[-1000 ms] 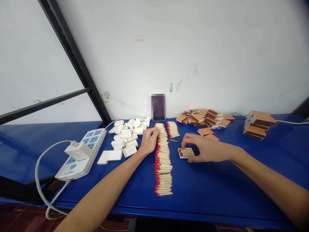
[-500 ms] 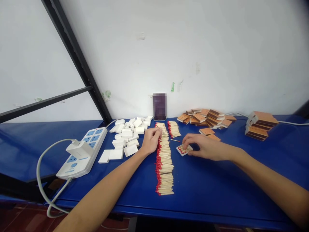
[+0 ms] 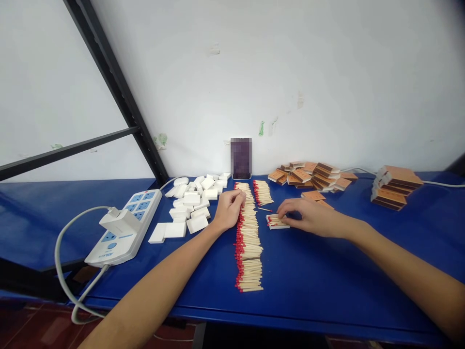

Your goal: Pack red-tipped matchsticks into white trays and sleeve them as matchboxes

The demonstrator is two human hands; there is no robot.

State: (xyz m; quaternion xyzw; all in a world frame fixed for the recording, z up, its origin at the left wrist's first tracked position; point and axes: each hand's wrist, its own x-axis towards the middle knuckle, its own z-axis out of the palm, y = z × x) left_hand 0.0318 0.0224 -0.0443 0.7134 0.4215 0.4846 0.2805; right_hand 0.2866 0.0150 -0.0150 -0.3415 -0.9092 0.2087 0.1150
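My left hand rests with curled fingers at the upper part of a long row of red-tipped matches. Whatever lies inside its fingers is hidden. To the right of the row, my right hand has its thumb and fingers closed on the right end of a small white matchbox tray, which lies on the table with several matches in it. A single match lies just above the tray. Beyond it is a shorter batch of matches.
White matchbox trays are heaped on the left, beside a power strip with a plugged-in charger. Orange matchbox sleeves are piled at the back right, with a stack of sleeves farther right. A phone-like device leans on the wall.
The tray under my right hand has turned from a slant to lie nearly level across, and my right fingers have shifted slightly toward its right end. My left hand keeps its place.
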